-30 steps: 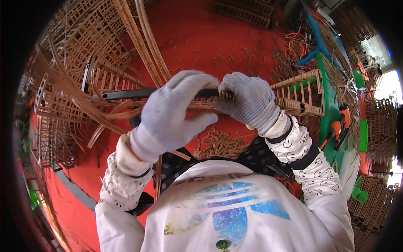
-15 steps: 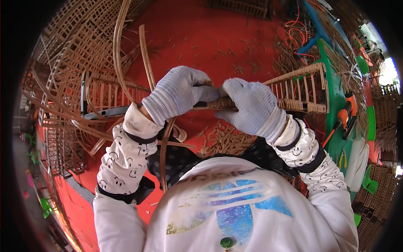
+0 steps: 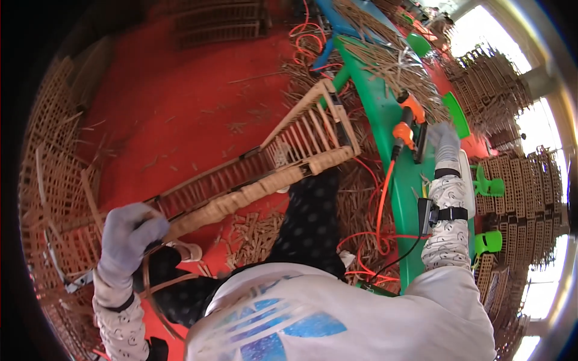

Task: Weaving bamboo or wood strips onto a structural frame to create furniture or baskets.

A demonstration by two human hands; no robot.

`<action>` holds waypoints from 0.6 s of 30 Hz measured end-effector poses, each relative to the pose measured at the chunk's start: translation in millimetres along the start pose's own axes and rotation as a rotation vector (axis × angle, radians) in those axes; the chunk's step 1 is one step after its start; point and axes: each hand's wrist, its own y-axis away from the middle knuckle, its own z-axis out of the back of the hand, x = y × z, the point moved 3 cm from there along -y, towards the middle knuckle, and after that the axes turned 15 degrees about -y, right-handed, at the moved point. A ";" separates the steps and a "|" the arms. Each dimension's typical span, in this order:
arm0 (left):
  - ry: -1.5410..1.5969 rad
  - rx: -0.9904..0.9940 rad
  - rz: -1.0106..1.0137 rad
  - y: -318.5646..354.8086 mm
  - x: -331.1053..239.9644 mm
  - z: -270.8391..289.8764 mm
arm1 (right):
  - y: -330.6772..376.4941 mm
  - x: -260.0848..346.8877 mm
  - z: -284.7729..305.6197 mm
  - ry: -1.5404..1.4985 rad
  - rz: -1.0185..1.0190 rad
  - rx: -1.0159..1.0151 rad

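— Gripping what, that gloved left hand (image 3: 129, 234)?
— Its fingers are closed around the near end of the wicker frame (image 3: 265, 171), which slants across the lap toward the far right.
— And the right hand (image 3: 444, 139)?
— Stretched out right, resting at the orange power tool (image 3: 408, 125) on the green bench (image 3: 400, 198); grip unclear.

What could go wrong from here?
1. Only the left hand holds the long rattan frame; it may tip or slip.
2. The right hand reaches sideways for the orange power tool, likely off the sightline.
3. The orange cord loops near the legs; may snag.
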 end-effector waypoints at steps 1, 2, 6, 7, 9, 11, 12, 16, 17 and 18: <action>0.094 0.016 0.058 0.1 -0.4 -3.6 | -32.9 -8.5 37.7 0.008 0.013 -0.022; 0.099 0.026 0.047 -1.4 -3.4 -4.1 | -65.0 -23.2 65.0 0.094 -0.141 0.252; 0.014 -0.019 0.107 14.7 -2.7 1.8 | -7.1 -27.5 -12.8 1.060 0.317 0.062; 0.008 -0.020 0.109 11.2 -3.3 -0.2 | -20.5 -29.7 -19.3 1.055 0.312 0.064; -0.030 -0.092 0.102 13.8 -2.7 -0.7 | -46.4 -47.8 -45.1 1.203 0.297 0.133; -0.061 -0.101 0.072 9.4 -8.9 -2.7 | -88.6 -69.7 -48.7 1.218 0.213 0.211; -0.077 -0.055 0.071 7.3 -9.5 -0.9 | -82.0 -74.4 -60.4 1.145 0.208 0.342; 0.001 0.111 -0.022 -13.8 -16.5 3.1 | -251.2 -101.9 47.5 0.853 0.071 0.510; 0.027 0.133 0.090 -11.2 -20.2 2.2 | -250.5 -127.6 38.9 0.845 0.067 0.601; 0.009 0.095 0.023 -0.8 -13.9 7.7 | -250.0 -129.4 20.1 0.817 0.041 0.572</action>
